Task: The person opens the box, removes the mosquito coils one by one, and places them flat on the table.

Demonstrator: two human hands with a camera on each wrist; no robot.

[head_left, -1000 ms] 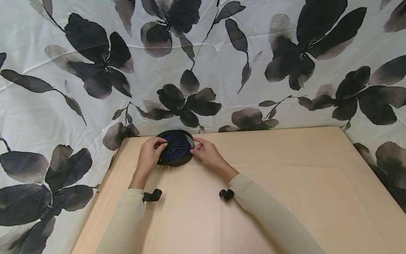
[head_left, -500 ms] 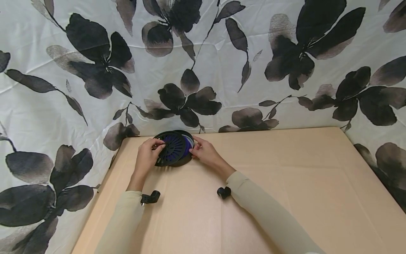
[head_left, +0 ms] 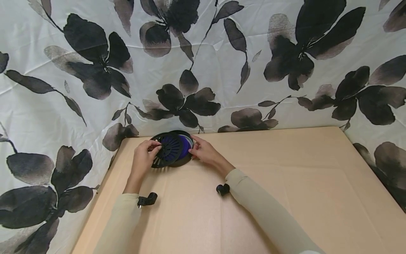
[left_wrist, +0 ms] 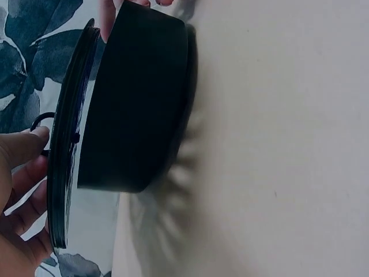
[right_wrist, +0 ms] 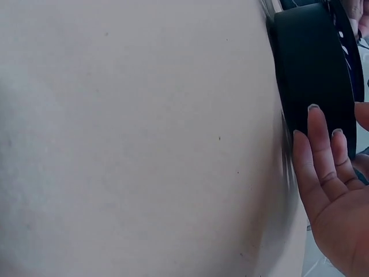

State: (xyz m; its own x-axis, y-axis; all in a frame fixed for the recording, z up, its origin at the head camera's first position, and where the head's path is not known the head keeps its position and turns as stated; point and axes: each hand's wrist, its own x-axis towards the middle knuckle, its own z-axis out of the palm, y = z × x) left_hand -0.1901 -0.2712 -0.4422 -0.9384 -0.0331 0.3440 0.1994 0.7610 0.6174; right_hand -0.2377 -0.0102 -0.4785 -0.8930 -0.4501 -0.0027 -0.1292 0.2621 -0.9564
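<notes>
At the far left of the table, in the head view, my left hand (head_left: 142, 158) pinches the small loop handle (left_wrist: 41, 120) of a black slotted round lid (head_left: 168, 151). The lid stands tilted, apart from a shallow round black container (left_wrist: 138, 104), with a gap between them in the left wrist view. Blue-purple and a pale rim show inside the container beyond the lid's right edge. My right hand (head_left: 206, 151) holds the container's right side, its fingers (right_wrist: 323, 156) laid along the wall and the thumb at the rim.
The container is close to the back edge of the light wooden table (head_left: 253, 183). A white cloth with dark flowers (head_left: 190, 102) hangs behind it and extends down the left side. Small black cameras (head_left: 147, 199) sit on both wrists.
My left hand has drawn the lid leftward off the container, so more of the blue-purple inside shows. The right hand has stayed at the container's right side.
</notes>
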